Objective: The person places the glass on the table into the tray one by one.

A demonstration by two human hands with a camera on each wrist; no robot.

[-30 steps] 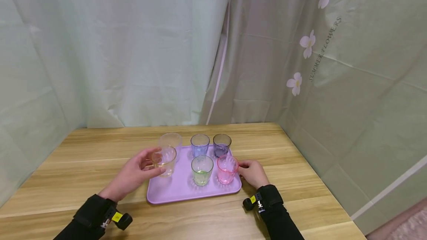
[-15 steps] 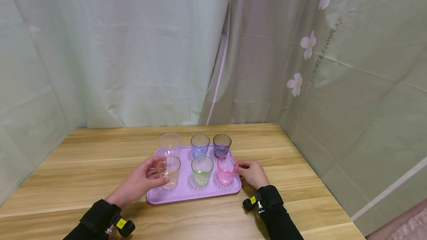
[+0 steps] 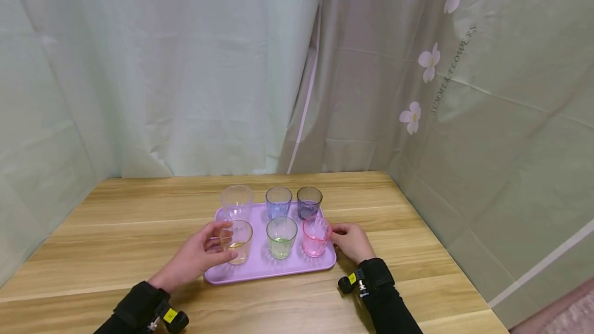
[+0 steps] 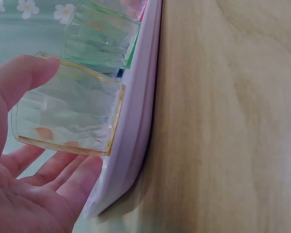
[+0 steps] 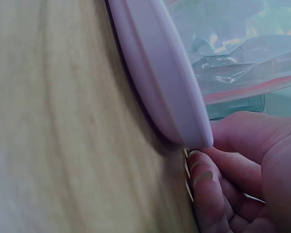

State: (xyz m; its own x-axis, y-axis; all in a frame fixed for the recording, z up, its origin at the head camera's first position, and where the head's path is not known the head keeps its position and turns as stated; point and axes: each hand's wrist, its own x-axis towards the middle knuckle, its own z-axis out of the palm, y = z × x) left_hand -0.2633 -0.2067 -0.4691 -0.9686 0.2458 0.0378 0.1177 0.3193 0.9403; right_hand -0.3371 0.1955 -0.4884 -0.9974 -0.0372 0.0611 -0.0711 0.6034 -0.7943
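A yellow-rimmed glass (image 3: pixel 236 244) stands at the front left of the purple tray (image 3: pixel 260 274). My left hand (image 3: pixel 197 255) holds this glass from its left side; the left wrist view puts the thumb on one side of it and the fingers on the other. My right hand (image 3: pixel 353 241) pinches the tray's right edge, close to the pink glass (image 3: pixel 316 244). A green glass (image 3: pixel 281 246) is in the middle of the front row. Behind stand a clear glass (image 3: pixel 237 200), a blue glass (image 3: pixel 278 201) and a dark purple glass (image 3: pixel 309 201).
The tray lies on a wooden table (image 3: pixel 139 226). Pale curtains (image 3: pixel 209 66) hang behind the table and along its sides. The tray's front rim shows beside bare wood (image 4: pixel 223 126) in the left wrist view.
My left hand has moved the yellow-rimmed glass towards the tray's front and slightly right, lowering it onto the tray. My right hand has stayed at the tray's edge.
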